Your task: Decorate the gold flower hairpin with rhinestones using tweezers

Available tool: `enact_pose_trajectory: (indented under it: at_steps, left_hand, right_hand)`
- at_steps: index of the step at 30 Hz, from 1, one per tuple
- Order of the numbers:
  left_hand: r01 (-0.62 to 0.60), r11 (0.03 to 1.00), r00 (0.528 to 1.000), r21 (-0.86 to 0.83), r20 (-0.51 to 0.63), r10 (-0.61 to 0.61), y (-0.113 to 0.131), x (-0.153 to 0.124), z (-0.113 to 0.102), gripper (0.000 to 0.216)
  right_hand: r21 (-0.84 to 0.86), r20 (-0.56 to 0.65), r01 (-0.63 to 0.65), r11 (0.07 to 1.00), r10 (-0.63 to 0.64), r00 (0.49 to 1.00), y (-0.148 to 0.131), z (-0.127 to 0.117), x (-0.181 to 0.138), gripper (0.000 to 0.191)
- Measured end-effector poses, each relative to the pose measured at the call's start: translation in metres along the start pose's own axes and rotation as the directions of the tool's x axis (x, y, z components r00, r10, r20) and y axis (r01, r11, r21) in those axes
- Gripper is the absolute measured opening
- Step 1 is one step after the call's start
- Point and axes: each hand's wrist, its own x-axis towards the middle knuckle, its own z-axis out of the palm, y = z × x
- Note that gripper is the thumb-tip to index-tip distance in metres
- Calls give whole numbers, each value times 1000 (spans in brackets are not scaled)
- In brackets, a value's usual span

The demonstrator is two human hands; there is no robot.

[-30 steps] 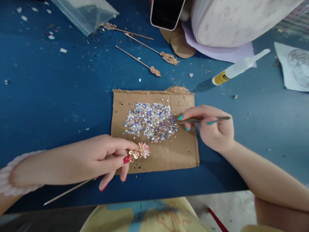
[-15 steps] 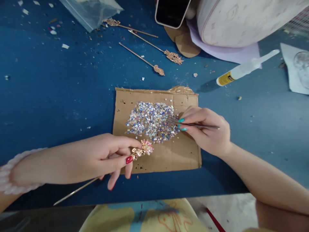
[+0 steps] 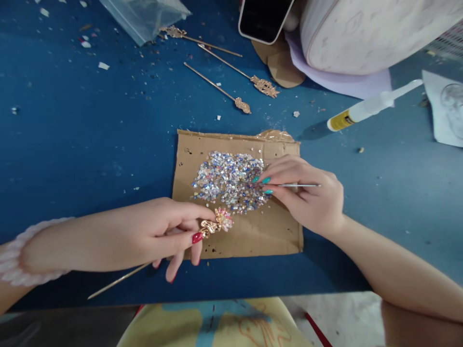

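My left hand (image 3: 173, 231) is closed on a gold hairpin (image 3: 210, 227), pinched near its ornamental head. Pink and yellow petal-like pieces form a flower at the tip, and the thin gold stick emerges below my wrist. Between the thumb and fingers of my right hand (image 3: 307, 193) are slim metal tweezers (image 3: 298, 185). Their tips reach into a spread of small shiny blue, white and iridescent chips (image 3: 229, 178), where I cannot make out whether they grip a chip. The chips lie on a piece of brown cardboard (image 3: 253, 238).
Behind the cardboard lie several gold hairpins (image 3: 243, 105) and a clear plastic bag (image 3: 141, 17). A phone (image 3: 264, 19), a pale pouch (image 3: 354, 38) and purple paper (image 3: 336, 84) are at the back. A glue bottle (image 3: 342, 120) lies at right, near a printed paper (image 3: 443, 108).
The tweezers and right fingers have shifted slightly left, deeper over the chips, and the tweezers have turned. The left hand still holds the hairpin. The whole view has drifted a little.
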Motion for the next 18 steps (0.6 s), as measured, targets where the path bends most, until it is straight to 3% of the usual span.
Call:
enact_pose_trajectory:
  at_steps: [18]
  left_hand:
    - [-55,998,998,-4,4,55,-5,2,-1,56]
  right_hand:
    - [19,-7,54,998,-54,999,7,-1,-4,15]
